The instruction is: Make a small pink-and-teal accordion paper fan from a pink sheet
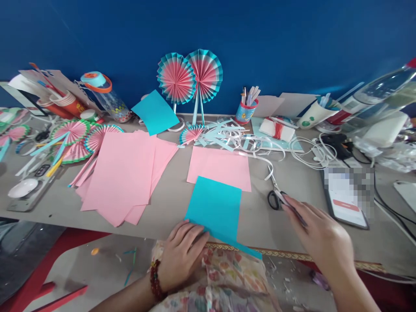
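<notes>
My left hand [186, 247] lies flat at the table's front edge, fingers stretched out on the near-left corner of a blue paper sheet [215, 208]. That sheet overlaps a pink sheet [224, 167], and a blue strip [248, 250] sticks out over the edge beside it. At the right, my right hand [320, 232] is closed around a slim dark-edged tool [296, 211]; its exact kind is unclear. Just beyond those fingers lie scissors [275, 190] with black handles, blades pointing away from me.
A stack of pink sheets [121, 173] lies left. Paper fans [204, 78] lean on the blue wall behind paper scraps [224, 134]. A pen cup [246, 112] and bottle [108, 97] stand at the back. A phone [346, 203], cables [313, 152] and large bottle [373, 102] occupy the right.
</notes>
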The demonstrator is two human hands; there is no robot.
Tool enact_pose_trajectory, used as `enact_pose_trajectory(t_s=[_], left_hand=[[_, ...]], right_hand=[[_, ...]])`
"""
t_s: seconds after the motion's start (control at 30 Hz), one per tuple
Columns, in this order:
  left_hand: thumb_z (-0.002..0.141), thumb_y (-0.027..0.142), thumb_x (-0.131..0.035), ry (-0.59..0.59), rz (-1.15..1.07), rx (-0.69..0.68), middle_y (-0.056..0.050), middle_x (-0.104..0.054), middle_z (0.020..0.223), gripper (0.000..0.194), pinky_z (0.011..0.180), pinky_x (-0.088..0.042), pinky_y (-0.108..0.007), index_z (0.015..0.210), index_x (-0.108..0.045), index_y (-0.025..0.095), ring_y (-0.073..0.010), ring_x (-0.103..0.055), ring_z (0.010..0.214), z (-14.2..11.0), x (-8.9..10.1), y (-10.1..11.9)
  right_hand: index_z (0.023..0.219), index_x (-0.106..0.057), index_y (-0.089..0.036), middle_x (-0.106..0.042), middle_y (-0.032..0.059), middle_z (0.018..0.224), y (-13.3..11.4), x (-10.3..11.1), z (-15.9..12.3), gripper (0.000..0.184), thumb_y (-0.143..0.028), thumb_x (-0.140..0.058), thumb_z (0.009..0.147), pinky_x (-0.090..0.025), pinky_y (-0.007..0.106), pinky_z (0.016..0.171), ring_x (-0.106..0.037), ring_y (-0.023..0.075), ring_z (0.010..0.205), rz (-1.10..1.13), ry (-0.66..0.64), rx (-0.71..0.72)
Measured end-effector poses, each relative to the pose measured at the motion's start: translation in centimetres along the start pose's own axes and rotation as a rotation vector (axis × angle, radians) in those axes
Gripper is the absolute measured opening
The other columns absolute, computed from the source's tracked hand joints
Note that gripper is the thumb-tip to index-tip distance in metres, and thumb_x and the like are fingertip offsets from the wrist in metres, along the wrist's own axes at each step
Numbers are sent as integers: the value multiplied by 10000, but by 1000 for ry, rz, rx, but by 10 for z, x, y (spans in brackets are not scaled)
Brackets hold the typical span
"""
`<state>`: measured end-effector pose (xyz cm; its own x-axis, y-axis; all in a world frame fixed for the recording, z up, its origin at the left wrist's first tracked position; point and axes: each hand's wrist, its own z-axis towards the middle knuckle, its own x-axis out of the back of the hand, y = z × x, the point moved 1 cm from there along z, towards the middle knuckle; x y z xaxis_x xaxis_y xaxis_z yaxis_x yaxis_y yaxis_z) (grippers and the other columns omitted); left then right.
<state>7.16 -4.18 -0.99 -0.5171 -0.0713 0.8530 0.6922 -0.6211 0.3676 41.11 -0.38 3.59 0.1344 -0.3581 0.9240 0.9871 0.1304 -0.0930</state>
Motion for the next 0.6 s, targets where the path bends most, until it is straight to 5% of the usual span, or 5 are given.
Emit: enact_pose_trajectory(t_s=[0.37,0.6], left_hand=[[997,286,-464,-11,6,79,-67,-699,1075,322,926,-371,-378,1265,-641,255,-221,-573,987,1,7,4],[1028,270,-358,124,-77,-73,-29,-724,932,363,972,-345,-381,1019,-721,257,-194,-581,920,4,4,1]], right_hand=[[1185,-663,-219,-718,72,970,45,-13,-3,373,-412,-410,991,-436,309,568,-667,243,789,-67,-18,-245],[1239,-636,-163,-672,152,1137,31,-12,8,383,-339,-408,986,-495,466,880,-620,312,1020,2,49,-156]])
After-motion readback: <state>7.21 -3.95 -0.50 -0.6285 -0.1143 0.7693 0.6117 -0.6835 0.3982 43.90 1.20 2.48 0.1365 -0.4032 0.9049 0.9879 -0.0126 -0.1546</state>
